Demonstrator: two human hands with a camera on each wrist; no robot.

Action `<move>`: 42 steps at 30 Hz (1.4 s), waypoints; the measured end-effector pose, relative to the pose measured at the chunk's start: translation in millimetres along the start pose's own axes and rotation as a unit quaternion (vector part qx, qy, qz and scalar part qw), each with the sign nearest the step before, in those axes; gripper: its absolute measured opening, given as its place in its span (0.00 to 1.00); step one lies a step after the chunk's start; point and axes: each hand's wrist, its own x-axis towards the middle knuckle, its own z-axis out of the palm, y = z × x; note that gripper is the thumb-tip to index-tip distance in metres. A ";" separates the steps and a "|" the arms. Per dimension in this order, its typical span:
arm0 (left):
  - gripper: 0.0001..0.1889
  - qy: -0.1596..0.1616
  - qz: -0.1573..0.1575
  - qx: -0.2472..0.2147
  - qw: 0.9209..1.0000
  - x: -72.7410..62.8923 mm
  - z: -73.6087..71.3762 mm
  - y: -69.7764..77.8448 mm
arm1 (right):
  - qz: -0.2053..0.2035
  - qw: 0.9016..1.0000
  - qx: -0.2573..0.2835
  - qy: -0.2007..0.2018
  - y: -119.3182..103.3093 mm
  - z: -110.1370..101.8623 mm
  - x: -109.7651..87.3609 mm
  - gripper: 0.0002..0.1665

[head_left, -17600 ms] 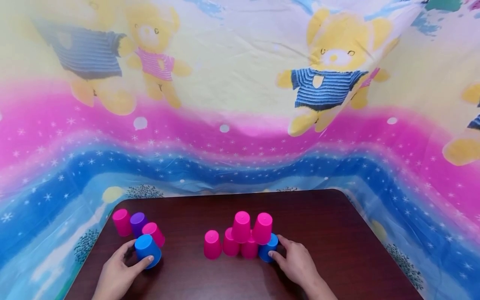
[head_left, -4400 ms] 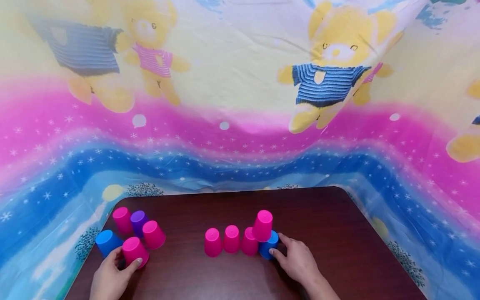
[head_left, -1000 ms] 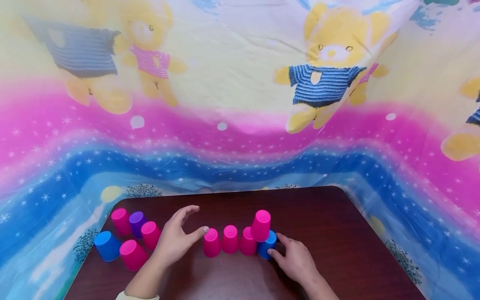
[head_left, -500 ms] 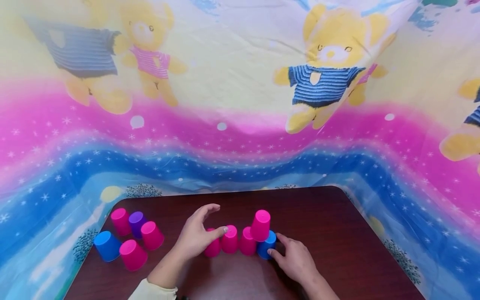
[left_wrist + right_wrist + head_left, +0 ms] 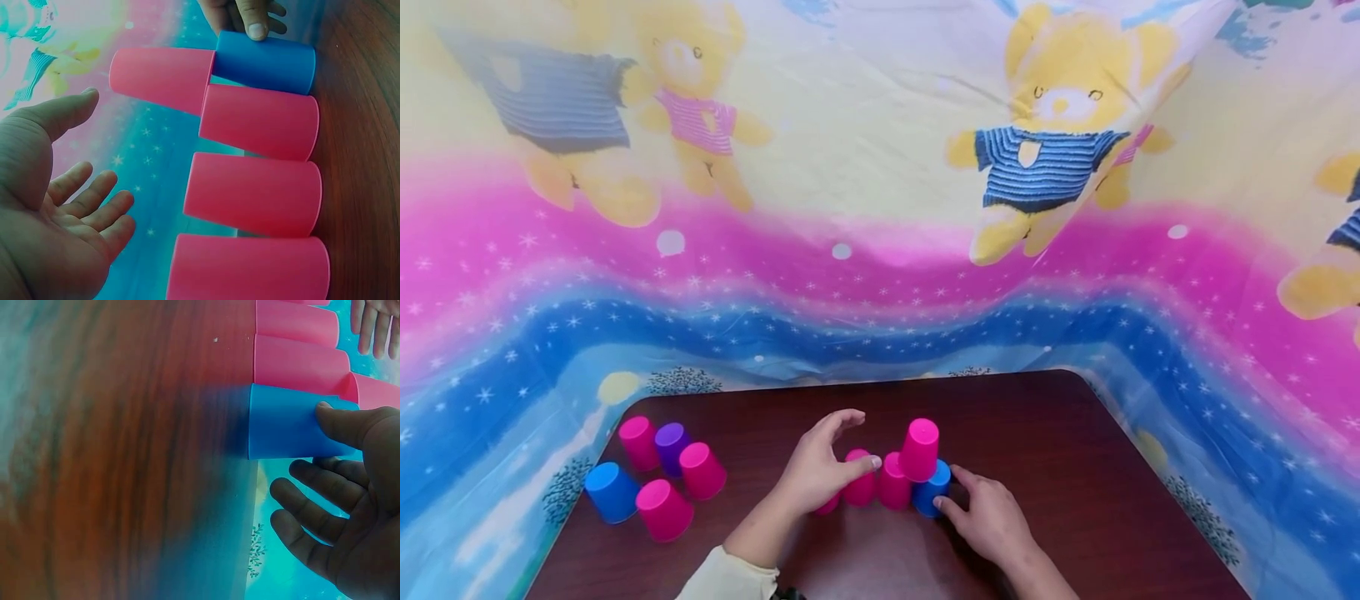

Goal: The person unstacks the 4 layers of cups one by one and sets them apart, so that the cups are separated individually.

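Observation:
Upside-down plastic cups stand in a row: three pink cups, then a blue cup [image 5: 928, 498] at the right end. One more pink cup [image 5: 920, 450] sits inverted on top, bridging the blue cup and the pink cup [image 5: 893, 483] beside it. My right hand [image 5: 996, 521] pinches the blue cup between thumb and index finger, other fingers loose in the right wrist view. My left hand [image 5: 820, 468], fingers spread and empty, hovers over the row's left end, partly hiding the pink cups there. In the left wrist view, the upper pink cup [image 5: 159, 78] lies beyond its thumb.
On the left of the dark wooden table [image 5: 1037, 425] stands a group of upside-down cups: a purple cup [image 5: 672, 450], a blue cup [image 5: 612, 493] and pink cups, among them a front pink cup [image 5: 664, 510]. A bear-printed cloth [image 5: 865, 167] hangs behind and along the sides.
My left hand, after setting a pink cup among the left group, has moved right across the row towards the upper pink cup. My right hand stays on the blue cup.

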 end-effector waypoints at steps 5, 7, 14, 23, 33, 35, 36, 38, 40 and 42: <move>0.36 -0.010 0.001 0.000 1.000 4.7 6.7 1.0 | 0.001 1.000 0.000 0.003 0.0 0.2 0.8 0.40; 0.36 -0.015 -0.002 0.001 1.000 6.4 9.8 1.1 | 0.001 1.000 0.001 0.003 0.2 0.4 1.1 0.40; 0.36 -0.033 -0.005 -0.001 0.999 11.7 21.5 2.4 | 0.001 1.000 -0.004 0.003 1.0 1.6 1.0 0.40; 0.36 -0.052 0.005 0.005 0.999 17.9 36.0 6.9 | -0.002 1.000 -0.002 0.004 1.0 1.0 1.6 0.40; 0.36 -0.061 -0.003 0.009 0.998 23.2 51.5 9.1 | -0.010 1.000 -0.003 0.003 2.5 0.3 0.5 0.39; 0.37 -0.061 -0.009 0.017 0.998 23.6 53.7 10.4 | -0.013 1.000 -0.004 0.006 2.3 0.3 0.5 0.39; 0.37 -0.062 -0.011 0.020 0.998 23.8 54.9 10.9 | -0.015 1.000 -0.005 0.008 2.3 0.2 0.5 0.39; 0.38 -0.063 -0.017 0.025 0.998 24.1 57.2 11.9 | -0.018 1.000 -0.006 0.011 2.2 0.2 0.6 0.39; 0.38 -0.063 -0.018 0.027 0.997 24.7 59.4 12.7 | -0.019 1.000 -0.007 0.013 2.3 0.2 0.7 0.39; 0.38 -0.062 -0.018 0.028 0.997 25.6 61.2 13.2 | -0.018 1.000 -0.008 0.012 2.4 0.4 0.9 0.39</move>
